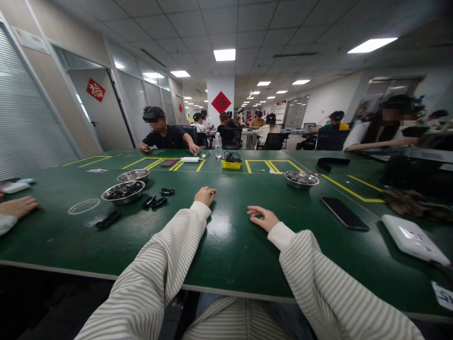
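My left hand [205,195] rests on the green table with its fingers curled in. Whether anything lies inside it is hidden. My right hand [264,218] is on the table to the right, fingers apart, holding nothing. Nearest to my left hand are several small black plastic parts [155,203]. Beyond them is a metal bowl [123,200] filled with dark parts, and a second metal bowl [133,175] stands behind it. A clear plastic cup [92,218] sits beside another black part [108,220]. Right of my right hand lies a black phone [344,213].
A metal bowl [301,184] with dark contents stands farther right. A white device [415,240] lies near the right edge. Across the table are a yellow box [231,165] with cables and a water bottle [218,145]. Another person's hand [19,206] rests at far left; a person sits opposite.
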The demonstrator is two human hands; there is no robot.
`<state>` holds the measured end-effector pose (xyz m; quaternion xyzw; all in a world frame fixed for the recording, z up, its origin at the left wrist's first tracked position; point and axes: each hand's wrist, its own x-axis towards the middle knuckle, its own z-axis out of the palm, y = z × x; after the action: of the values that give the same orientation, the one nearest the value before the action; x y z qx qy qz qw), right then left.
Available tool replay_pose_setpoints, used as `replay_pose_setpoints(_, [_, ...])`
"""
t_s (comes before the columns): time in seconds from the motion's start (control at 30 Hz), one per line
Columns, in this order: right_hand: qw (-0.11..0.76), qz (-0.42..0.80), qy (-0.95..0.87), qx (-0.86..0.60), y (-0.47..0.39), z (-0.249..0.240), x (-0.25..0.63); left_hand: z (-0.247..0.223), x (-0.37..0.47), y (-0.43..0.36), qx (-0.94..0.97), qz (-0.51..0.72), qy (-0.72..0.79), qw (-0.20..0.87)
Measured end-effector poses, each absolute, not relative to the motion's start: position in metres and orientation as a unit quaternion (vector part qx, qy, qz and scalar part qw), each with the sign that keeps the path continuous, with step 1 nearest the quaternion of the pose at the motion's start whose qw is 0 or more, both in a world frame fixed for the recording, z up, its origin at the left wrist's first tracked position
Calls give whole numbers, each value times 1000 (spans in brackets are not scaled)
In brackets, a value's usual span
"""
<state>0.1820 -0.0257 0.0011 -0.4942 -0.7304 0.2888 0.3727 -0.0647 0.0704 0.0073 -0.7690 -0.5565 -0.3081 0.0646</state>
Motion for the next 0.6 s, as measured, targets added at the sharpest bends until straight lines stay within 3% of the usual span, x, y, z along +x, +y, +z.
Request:
replay_pose_setpoints(0.1, [363, 282, -734, -501, -29, 4, 180, 6, -103, 89, -701, -244, -669, 35])
replay_pose_setpoints(0.23, [357, 270, -741, -500, -31, 6, 178, 2, -123, 97, -704, -184, -686, 19])
replay_pose_setpoints(0.6, [344, 259, -752, -500, -30, 6, 179, -3, -120, 95, -651, -185, -732, 79])
